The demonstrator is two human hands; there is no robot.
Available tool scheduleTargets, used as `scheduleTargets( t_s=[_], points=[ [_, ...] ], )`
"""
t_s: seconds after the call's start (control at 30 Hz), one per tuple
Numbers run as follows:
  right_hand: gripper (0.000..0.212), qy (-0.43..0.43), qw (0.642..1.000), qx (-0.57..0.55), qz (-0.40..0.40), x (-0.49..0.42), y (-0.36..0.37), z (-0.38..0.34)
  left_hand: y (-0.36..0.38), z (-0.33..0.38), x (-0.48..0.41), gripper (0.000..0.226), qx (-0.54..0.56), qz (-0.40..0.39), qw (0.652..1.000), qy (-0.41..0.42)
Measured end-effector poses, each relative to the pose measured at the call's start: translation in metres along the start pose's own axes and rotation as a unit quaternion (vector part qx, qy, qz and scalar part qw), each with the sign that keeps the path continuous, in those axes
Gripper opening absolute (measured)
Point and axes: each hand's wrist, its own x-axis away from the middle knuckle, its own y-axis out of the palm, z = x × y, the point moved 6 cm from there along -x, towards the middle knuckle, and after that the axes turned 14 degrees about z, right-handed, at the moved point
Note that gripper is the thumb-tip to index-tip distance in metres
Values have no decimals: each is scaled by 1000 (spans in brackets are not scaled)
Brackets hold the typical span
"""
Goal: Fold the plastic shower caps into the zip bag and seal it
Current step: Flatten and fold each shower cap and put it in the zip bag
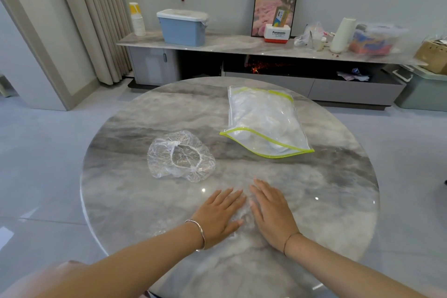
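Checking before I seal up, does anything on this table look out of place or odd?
Nothing spilled or damaged. The zip bag gapes at its near end, green edge wavy. One shower cap lies loose and unfolded left of it. The left hand and right hand press flat nearby.

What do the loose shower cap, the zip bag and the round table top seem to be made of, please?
Shower cap: thin clear plastic film, crinkled, with a gathered white elastic rim. Zip bag: thicker clear plastic, smooth and glossy, lime-green edging. Table top: grey veined stone or a stone-look slab, polished; it mirrors lights.
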Motion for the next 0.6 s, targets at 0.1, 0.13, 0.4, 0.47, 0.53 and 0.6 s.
scheduleTargets(
  t_s=[0.1, 0.13, 0.4, 0.47, 0.53, 0.6],
  points=[
    [84, 23, 996, 17, -85, 9, 13, 8, 18, -9, 2, 61, -21, -45, 998, -24],
    [87, 20, 995, 21, -97, 10, 14, 11, 18, -11, 3, 59, -17, -28, 999, -27],
    [108, -2, 991, 30, -132, 14, 24, 16, 14, -2, 1, 82, 42, 27, 999, 6],
    [110, -3, 991, 29, -133, 13, 26, 16, 14, 0, 0, 82, 31, 40, 999, 17],
    [109, -10, 991, 20, -135, 12, 24, 15, 13, 4, 0, 84, 30, 34, 999, 21],
    [96, -17, 992, -9, -125, 10, 16, 10, 13, 1, 0, 89, 25, 18, 1000, 4]
  ],
)
